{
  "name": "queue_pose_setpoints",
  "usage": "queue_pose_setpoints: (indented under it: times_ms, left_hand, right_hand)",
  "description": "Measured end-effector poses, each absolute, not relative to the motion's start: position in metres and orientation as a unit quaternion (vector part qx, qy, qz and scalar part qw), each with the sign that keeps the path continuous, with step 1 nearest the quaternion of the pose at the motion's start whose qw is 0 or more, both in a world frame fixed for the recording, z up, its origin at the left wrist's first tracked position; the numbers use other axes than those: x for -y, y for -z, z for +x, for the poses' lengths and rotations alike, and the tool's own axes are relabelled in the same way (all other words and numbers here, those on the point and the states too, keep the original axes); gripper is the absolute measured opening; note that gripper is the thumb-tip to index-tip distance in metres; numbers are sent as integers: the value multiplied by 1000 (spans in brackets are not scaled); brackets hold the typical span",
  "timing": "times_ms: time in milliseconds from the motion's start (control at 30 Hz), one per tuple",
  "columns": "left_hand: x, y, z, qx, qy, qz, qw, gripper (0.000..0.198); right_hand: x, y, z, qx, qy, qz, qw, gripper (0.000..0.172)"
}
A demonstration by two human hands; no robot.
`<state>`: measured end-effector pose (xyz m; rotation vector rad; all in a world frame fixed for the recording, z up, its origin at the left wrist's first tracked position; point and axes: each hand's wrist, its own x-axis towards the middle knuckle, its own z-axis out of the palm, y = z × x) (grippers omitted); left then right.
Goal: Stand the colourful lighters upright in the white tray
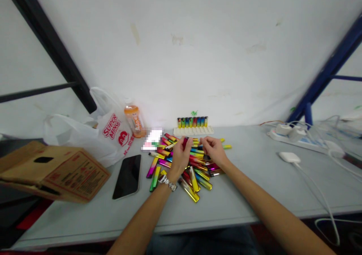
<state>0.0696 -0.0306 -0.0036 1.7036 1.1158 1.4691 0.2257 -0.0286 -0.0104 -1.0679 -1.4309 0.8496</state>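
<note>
My left hand [181,155], with a metal-banded watch at its wrist, is closed around a dark red lighter [185,142] held upright above a pile. Just to the right, my right hand [214,149] has its thumb and fingers pinched together; whatever lies between the fingertips is too small to make out. Under both hands spreads a loose heap of shiny multicoloured lighters [193,179], lying at many angles and partly covered by the hands. Behind it, a white slotted rack [209,130] bears a row of several upright lighters [195,122].
On the left stand a cardboard box [79,175], a white plastic bag [110,134] and an orange drink bottle [134,119], with a black phone [128,176] lying nearby. At right are a power strip [299,141], a white charger [290,157] and loose cables. A wall rises behind.
</note>
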Motion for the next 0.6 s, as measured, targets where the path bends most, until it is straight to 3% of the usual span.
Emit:
queue_pose_setpoints:
  times_ms: [133,300,600]
  left_hand:
    - [32,3,70,-448,-549,646,285,45]
    - [31,3,72,-474,-527,661,246,38]
    - [36,0,72,-470,-531,654,264,45]
  right_hand:
    - [29,16,222,613,-365,-452,536,47]
    - [34,13,218,622,-357,-460,523,47]
    - [32,17,220,625,-362,-460,517,45]
